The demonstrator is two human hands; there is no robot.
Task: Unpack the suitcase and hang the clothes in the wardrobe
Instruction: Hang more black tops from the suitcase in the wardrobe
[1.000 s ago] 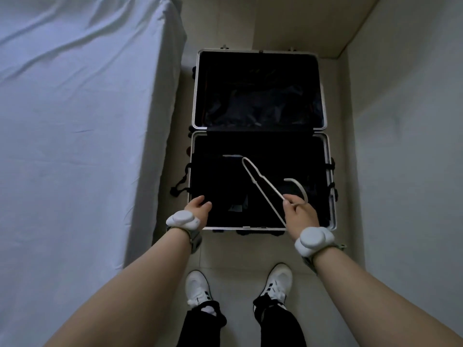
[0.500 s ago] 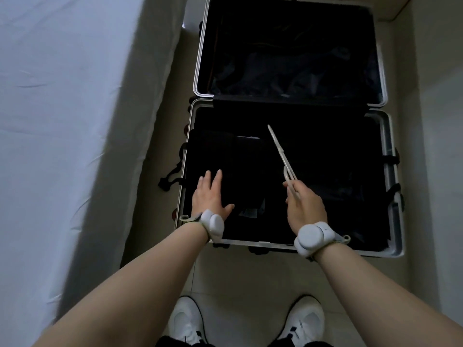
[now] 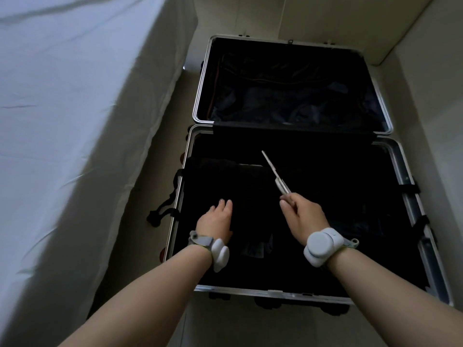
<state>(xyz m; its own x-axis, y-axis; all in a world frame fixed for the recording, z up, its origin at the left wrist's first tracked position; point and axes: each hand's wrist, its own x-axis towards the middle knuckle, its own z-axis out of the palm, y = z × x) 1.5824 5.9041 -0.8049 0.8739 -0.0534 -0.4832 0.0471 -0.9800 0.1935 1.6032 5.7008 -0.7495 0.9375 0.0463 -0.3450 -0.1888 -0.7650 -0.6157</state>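
Head view: hanger (image 3: pixel 274 172) edge-on in right hand (image 3: pixel 304 217); dark clothes (image 3: pixel 223 175) indistinct.

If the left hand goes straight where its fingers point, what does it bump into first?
Probably the dark folded clothes in the suitcase, just ahead of the left hand; it is too dark to judge depth.

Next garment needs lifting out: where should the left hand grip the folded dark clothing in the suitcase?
Likely its far edge, from above: the clothing lies flat, that fold line shows clearly, and the left hand rests on it. The right hand holds the hanger.
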